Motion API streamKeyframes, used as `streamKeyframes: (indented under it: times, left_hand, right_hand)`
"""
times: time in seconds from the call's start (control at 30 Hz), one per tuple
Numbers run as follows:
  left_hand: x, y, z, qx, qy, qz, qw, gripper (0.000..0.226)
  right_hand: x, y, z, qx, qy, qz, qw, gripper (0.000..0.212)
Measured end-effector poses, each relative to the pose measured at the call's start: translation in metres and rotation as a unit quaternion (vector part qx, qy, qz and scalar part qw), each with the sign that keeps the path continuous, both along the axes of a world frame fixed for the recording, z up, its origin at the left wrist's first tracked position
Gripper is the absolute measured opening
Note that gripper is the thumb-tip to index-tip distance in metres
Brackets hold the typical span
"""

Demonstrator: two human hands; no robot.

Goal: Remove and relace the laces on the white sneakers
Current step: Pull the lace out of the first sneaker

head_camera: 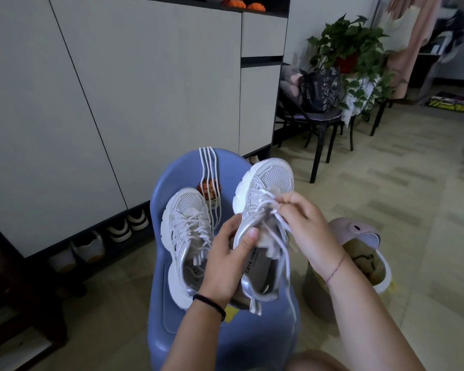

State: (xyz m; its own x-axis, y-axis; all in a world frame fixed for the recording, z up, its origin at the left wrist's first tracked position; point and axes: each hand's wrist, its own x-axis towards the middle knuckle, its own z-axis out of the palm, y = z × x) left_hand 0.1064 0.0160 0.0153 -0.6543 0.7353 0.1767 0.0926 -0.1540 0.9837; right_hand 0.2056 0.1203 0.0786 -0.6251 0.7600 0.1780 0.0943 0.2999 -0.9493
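**Premises: private home, entrance and living area**

Tall pale cabinet (145,89) runs along the wall, with several pairs of shoes (129,226) stowed in the open gap beneath it. Floor (413,183) is tiled. Beyond it are a potted plant (351,46), a black chair (319,124) carrying a patterned bag (320,89), and hanging garments (410,36). A low blue plastic stool (177,167) stands in the foreground, with a pink slipper (354,231) beside it.

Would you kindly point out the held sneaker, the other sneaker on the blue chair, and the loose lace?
held sneaker (277,178): head view, mesh toe.
other sneaker (190,203): head view, mesh toe.
loose lace (205,156): head view, upper straight strands.
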Motion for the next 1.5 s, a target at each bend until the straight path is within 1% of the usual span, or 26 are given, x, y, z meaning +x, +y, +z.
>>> streamKeyframes:
  times: [0.2, 0.27, 0.3, 0.37, 0.43, 0.5, 0.53, 0.57, 0.63, 0.7, 0.73, 0.83, 0.9, 0.93, 1.0, 1.07, 1.1, 1.17, 1.23, 1.27, 1.3, 1.33, 1.37, 1.4, 1.47, 1.5]
  left_hand:
    - [-0.002, -0.002, -0.002, -0.029, 0.058, 0.004, 0.998, 0.083]
    - [-0.001, -0.003, -0.001, -0.028, 0.056, 0.003, 0.998, 0.081]
    - [-0.001, -0.003, 0.0, -0.023, 0.049, 0.0, 0.999, 0.077]
    - [0.0, -0.003, 0.001, -0.007, 0.029, -0.004, 1.0, 0.062]
    - [0.001, -0.002, 0.002, 0.001, 0.002, -0.002, 1.0, 0.059]
    - [0.002, -0.002, 0.002, 0.005, -0.011, 0.0, 1.0, 0.06]
    - [0.001, -0.002, 0.002, 0.006, -0.007, 0.001, 1.0, 0.061]
    - [0.001, -0.002, 0.002, 0.004, -0.001, 0.001, 1.0, 0.062]
    - [0.0, -0.003, 0.002, -0.001, 0.007, 0.001, 1.0, 0.061]
    - [-0.001, -0.002, 0.0, -0.009, 0.015, 0.007, 1.0, 0.066]
    - [-0.002, -0.002, -0.001, -0.016, 0.023, 0.013, 1.0, 0.07]
    - [-0.003, -0.001, -0.002, -0.033, 0.044, 0.022, 0.998, 0.076]
    - [-0.002, -0.001, -0.001, -0.031, 0.043, 0.02, 0.998, 0.075]
    - [-0.002, -0.001, 0.0, -0.026, 0.04, 0.019, 0.999, 0.073]
    - [-0.001, -0.001, 0.001, -0.017, 0.03, 0.013, 0.999, 0.07]
    - [-0.001, -0.001, 0.001, -0.004, 0.01, 0.012, 1.0, 0.07]
    - [-0.002, -0.001, 0.001, 0.003, -0.005, 0.013, 1.0, 0.07]
    - [-0.003, -0.001, 0.001, 0.009, -0.023, 0.017, 1.0, 0.071]
    - [-0.003, -0.001, 0.002, 0.007, -0.023, 0.014, 1.0, 0.071]
    - [-0.003, -0.001, 0.002, 0.004, -0.02, 0.011, 1.0, 0.07]
    - [-0.002, -0.001, 0.002, 0.003, -0.018, 0.008, 1.0, 0.069]
    - [-0.003, -0.001, 0.001, 0.001, -0.017, 0.008, 1.0, 0.07]
    - [-0.004, -0.002, 0.0, -0.003, -0.019, 0.012, 1.0, 0.074]
    - [-0.004, -0.002, -0.001, -0.007, -0.02, 0.017, 1.0, 0.078]
    - [-0.007, -0.002, -0.003, -0.012, -0.011, 0.023, 1.0, 0.085]
    - [-0.007, -0.003, -0.003, -0.013, -0.002, 0.023, 1.0, 0.086]
  right_hand:
    - [-0.005, -0.003, 0.001, 0.225, -0.089, -0.011, 0.97, 0.033]
    - [-0.006, -0.001, -0.001, 0.216, -0.056, 0.008, 0.975, 0.034]
    - [-0.007, -0.001, -0.003, 0.167, -0.021, 0.023, 0.985, 0.034]
    - [-0.008, -0.006, -0.002, -0.03, 0.117, 0.047, 0.992, 0.03]
    - [-0.006, -0.007, 0.001, -0.26, 0.269, 0.078, 0.924, 0.026]
    - [-0.001, -0.004, 0.004, -0.367, 0.345, 0.088, 0.859, 0.03]
    - [0.001, -0.003, 0.004, -0.383, 0.352, 0.083, 0.85, 0.031]
    - [0.002, -0.001, 0.004, -0.377, 0.339, 0.073, 0.859, 0.031]
    - [0.004, -0.001, 0.005, -0.307, 0.257, 0.047, 0.915, 0.03]
    - [0.007, -0.002, 0.006, -0.168, 0.113, 0.011, 0.979, 0.038]
    - [0.007, -0.003, 0.008, -0.096, 0.04, -0.008, 0.995, 0.044]
    - [0.008, -0.006, 0.011, 0.1, -0.115, -0.052, 0.987, 0.052]
    - [0.007, -0.008, 0.012, 0.158, -0.132, -0.041, 0.978, 0.043]
    - [0.005, -0.009, 0.012, 0.15, -0.107, -0.02, 0.983, 0.039]
    - [0.002, -0.01, 0.008, 0.071, -0.009, 0.021, 0.997, 0.038]
    - [0.001, -0.012, 0.006, -0.06, 0.122, 0.044, 0.99, 0.036]
    - [0.001, -0.011, 0.006, -0.147, 0.197, 0.063, 0.967, 0.034]
    - [0.003, -0.009, 0.011, -0.31, 0.34, 0.111, 0.881, 0.037]
    - [0.007, -0.006, 0.015, -0.399, 0.419, 0.129, 0.805, 0.043]
    - [0.011, -0.004, 0.017, -0.411, 0.419, 0.136, 0.798, 0.043]
    - [0.015, -0.002, 0.018, -0.396, 0.38, 0.129, 0.826, 0.042]
    - [0.019, 0.0, 0.018, -0.343, 0.297, 0.105, 0.885, 0.041]
    - [0.022, 0.002, 0.016, -0.251, 0.18, 0.071, 0.948, 0.041]
    - [0.025, 0.004, 0.014, -0.143, 0.056, 0.024, 0.988, 0.042]
    - [0.025, 0.007, 0.008, 0.047, -0.106, -0.063, 0.991, 0.043]
    - [0.023, 0.007, 0.005, 0.114, -0.133, -0.091, 0.98, 0.04]
